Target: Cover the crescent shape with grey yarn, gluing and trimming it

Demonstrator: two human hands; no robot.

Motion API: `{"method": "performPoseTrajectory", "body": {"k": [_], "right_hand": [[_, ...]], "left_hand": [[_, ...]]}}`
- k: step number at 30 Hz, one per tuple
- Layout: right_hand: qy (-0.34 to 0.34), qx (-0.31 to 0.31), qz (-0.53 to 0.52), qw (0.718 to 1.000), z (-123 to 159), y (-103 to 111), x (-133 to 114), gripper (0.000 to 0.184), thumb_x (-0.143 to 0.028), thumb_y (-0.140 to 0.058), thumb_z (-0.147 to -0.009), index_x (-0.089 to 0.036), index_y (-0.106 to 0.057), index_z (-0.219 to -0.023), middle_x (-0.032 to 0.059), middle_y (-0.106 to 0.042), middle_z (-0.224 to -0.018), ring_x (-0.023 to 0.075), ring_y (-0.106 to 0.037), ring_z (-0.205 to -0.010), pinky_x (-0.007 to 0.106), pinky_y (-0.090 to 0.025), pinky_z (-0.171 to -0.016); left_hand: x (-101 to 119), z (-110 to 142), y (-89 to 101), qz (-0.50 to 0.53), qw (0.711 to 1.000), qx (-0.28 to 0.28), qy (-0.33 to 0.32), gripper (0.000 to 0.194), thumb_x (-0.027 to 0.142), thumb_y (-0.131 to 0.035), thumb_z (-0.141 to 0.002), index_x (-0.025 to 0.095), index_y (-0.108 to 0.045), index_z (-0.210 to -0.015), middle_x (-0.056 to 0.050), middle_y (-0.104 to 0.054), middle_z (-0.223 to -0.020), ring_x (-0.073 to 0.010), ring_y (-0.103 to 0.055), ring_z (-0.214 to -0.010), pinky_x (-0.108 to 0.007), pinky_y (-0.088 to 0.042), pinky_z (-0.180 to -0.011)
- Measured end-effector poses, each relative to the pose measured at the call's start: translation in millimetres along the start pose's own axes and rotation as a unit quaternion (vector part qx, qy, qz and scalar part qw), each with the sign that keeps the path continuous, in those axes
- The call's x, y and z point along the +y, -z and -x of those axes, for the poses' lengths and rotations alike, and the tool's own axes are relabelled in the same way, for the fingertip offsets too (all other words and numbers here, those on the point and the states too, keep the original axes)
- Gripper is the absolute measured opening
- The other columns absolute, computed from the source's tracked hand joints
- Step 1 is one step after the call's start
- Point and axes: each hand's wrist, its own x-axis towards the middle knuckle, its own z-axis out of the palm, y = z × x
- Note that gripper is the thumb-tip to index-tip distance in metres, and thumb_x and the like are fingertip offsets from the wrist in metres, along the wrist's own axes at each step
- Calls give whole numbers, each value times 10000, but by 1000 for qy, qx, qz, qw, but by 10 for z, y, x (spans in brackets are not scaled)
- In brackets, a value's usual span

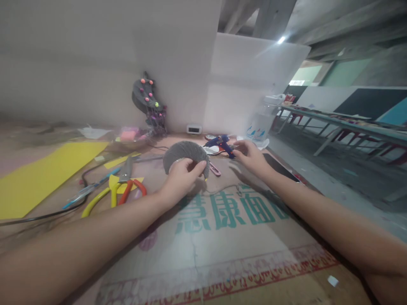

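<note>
My left hand (184, 176) is closed on a rounded grey yarn-wrapped piece (185, 151), thumb and fingers pinching its near right edge. The piece is held just above the cardboard-covered table. My right hand (251, 157) is farther right, its fingers curved and apart beside the handle of a blue glue gun (226, 148). Whether the fingertips touch the handle I cannot tell. Behind the yarn piece lies a pink clip-like item (215, 169). A thin strand (222, 189) runs over the cardboard between my hands.
At left lie yellow-handled and red-handled cutting tools (125, 171), a blue pen-like item (92, 188), a black cable (41, 218) and yellow sheets (47, 178). Against the wall stand a grey crescent-shaped decoration (146, 99), a small digital clock (194, 128) and a clear plastic jar (262, 120). A dark flat device (281, 168) lies right.
</note>
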Motion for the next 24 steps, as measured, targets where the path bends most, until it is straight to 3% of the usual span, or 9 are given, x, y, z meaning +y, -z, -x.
{"method": "performPoseTrajectory", "body": {"k": [3, 6, 12, 18, 24], "right_hand": [[-23, -35, 33, 999, -78, -75, 216, 512, -313, -610, -847, -110, -526, -1310, 202, -558, -1353, 295, -570, -1192, 473, -427, -1028], [-19, -64, 40, 997, -112, -190, 304, 550, -278, -605, -863, -97, -496, -1371, 196, -560, -1377, 295, -556, -1244, 453, -412, -1068], [-26, -71, 73, 994, -120, -262, 367, 485, -115, -543, -860, -135, -550, -1344, 133, -623, -1327, 261, -589, -1221, 405, -406, -1086], [-27, -98, 82, 991, -225, -290, 354, 482, -294, -629, -869, -149, -552, -1323, 118, -647, -1292, 248, -635, -1135, 365, -467, -1000], [-46, -88, 111, 989, -433, -403, 287, 396, -313, -647, -847, -71, -628, -1161, 223, -675, -1179, 327, -642, -1070, 416, -471, -929]], "left_hand": [[-9, -7, -8, 18, 1000, -10, 4, 409, 493, -549, -847, 189, -580, -574, -6, -604, -570, -163, -545, -592, -281, -354, -570], [-3, 0, -10, 15, 1000, -15, 4, 416, 493, -553, -847, 191, -567, -561, 1, -602, -557, -156, -533, -571, -277, -341, -560], [23, 6, -3, 9, 1000, -15, 17, 415, 487, -557, -844, 190, -574, -554, -2, -619, -558, -156, -535, -565, -274, -328, -548], [20, -1, -10, 4, 1000, -18, 18, 409, 480, -556, -845, 190, -581, -558, -6, -627, -564, -155, -531, -561, -278, -324, -554], [8, -8, -12, 18, 999, -18, 23, 415, 489, -551, -847, 189, -583, -562, -10, -637, -570, -156, -549, -567, -278, -335, -559]]}}
